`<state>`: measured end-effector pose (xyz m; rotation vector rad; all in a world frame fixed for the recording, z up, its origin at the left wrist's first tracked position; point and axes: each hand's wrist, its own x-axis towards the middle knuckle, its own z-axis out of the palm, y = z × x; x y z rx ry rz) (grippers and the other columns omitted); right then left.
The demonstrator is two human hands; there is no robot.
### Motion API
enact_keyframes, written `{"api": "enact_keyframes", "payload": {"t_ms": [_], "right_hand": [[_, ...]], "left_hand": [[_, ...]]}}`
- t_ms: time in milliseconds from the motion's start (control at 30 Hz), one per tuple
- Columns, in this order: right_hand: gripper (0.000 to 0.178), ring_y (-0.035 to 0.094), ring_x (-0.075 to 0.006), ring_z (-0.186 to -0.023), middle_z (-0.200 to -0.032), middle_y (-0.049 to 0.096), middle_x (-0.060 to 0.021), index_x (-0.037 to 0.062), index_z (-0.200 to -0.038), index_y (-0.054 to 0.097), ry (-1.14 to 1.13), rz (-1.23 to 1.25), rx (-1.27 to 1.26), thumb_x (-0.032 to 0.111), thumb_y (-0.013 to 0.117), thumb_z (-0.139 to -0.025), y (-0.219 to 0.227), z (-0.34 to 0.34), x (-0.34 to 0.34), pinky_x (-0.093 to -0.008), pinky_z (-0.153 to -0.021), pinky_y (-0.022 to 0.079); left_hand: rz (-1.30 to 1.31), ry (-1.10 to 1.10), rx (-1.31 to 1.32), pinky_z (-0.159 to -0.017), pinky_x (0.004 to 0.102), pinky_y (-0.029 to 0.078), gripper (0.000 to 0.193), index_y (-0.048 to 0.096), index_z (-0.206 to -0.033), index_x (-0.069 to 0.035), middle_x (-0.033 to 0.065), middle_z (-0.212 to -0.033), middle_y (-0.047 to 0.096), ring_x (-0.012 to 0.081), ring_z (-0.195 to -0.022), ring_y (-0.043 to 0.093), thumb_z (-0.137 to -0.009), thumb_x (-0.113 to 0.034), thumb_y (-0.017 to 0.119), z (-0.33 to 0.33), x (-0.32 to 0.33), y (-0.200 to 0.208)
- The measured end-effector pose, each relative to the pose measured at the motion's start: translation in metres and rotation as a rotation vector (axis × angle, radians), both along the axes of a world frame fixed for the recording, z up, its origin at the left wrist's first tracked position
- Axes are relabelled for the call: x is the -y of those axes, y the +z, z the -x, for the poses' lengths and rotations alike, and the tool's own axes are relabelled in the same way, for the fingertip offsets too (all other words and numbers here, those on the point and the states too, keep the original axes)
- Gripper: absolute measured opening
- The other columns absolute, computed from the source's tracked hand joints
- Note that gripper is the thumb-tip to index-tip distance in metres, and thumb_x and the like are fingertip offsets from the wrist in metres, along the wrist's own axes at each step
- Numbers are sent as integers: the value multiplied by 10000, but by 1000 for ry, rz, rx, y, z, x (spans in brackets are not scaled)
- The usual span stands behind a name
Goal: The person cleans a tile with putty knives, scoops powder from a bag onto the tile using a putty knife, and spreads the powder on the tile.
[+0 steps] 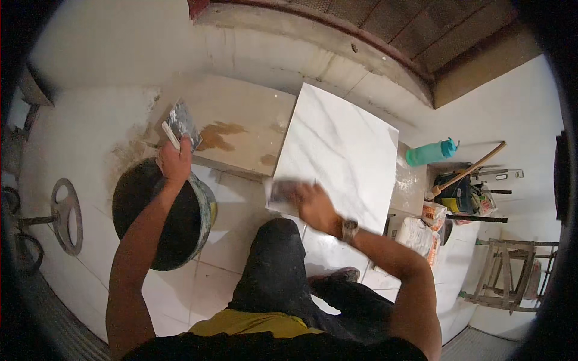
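Observation:
My left hand (176, 161) is closed round a flat trowel (182, 123) with a grey, smeared metal blade and a pale edge or handle, held above the far rim of a black bucket (205, 207). A large white tile (340, 150) with grey veining lies on a raised ledge. Over the tile's near left corner, my right hand (316, 207) is smeared by motion, its wrist wearing a watch (350, 229). Its fingers are closed on a dark, blurred thing (283, 191) whose kind I cannot make out.
The bare ledge (253, 111) left of the tile has brown wet patches. To the right are a teal bottle (431, 152), a wooden-handled tool (475, 168), a tool bag (454, 192), white sacks (415, 237) and a wooden rack (512, 274). A grey wheel-like mixing head (65, 216) stands left.

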<state>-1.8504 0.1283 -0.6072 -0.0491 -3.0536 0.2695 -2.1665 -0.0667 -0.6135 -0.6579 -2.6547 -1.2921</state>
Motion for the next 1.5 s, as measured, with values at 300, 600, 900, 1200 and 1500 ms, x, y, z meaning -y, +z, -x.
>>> {"api": "enact_keyframes", "payload": {"t_ms": [300, 600, 900, 1200, 1500], "right_hand": [[205, 550, -274, -971, -1041, 600, -128, 90, -975, 659, -299, -475, 76, 169, 517, -851, 9, 130, -148, -434, -793, 430], [228, 544, -299, -965, -1036, 587, -143, 51, -1018, 633, -17, -362, 92, 164, 512, -861, -11, 56, -39, -446, -789, 434], [196, 562, -309, -862, -981, 599, -145, 53, -946, 643, -175, -584, 29, 140, 521, -821, -2, 128, -161, -448, -704, 431], [253, 541, -356, -802, -912, 548, -200, -1, -995, 564, 0, -179, 70, 61, 528, -752, -4, 54, -4, -440, -757, 442], [424, 561, -403, -962, -1081, 499, -266, -19, -1274, 419, -565, 390, 91, 59, 465, -860, 46, 12, 95, -476, -720, 539]], "left_hand": [[92, 29, -26, -649, 498, 463, 443, 646, -795, 49, 255, -692, 619, 435, -699, 628, -871, -381, 575, 1, -5, 2], [28, -39, 55, -684, 520, 453, 434, 638, -819, 31, 264, -734, 618, 457, -745, 610, -876, -392, 562, 4, 3, -10], [151, 21, 32, -694, 531, 452, 466, 643, -750, 13, 263, -736, 620, 455, -757, 614, -874, -426, 547, 11, 1, -22], [137, 3, 35, -677, 515, 463, 476, 651, -789, 16, 266, -740, 623, 458, -749, 616, -885, -439, 551, 12, 18, -21], [102, 46, 81, -687, 477, 473, 529, 657, -838, 65, 236, -796, 662, 371, -726, 643, -861, -460, 595, 10, -2, -21]]}}
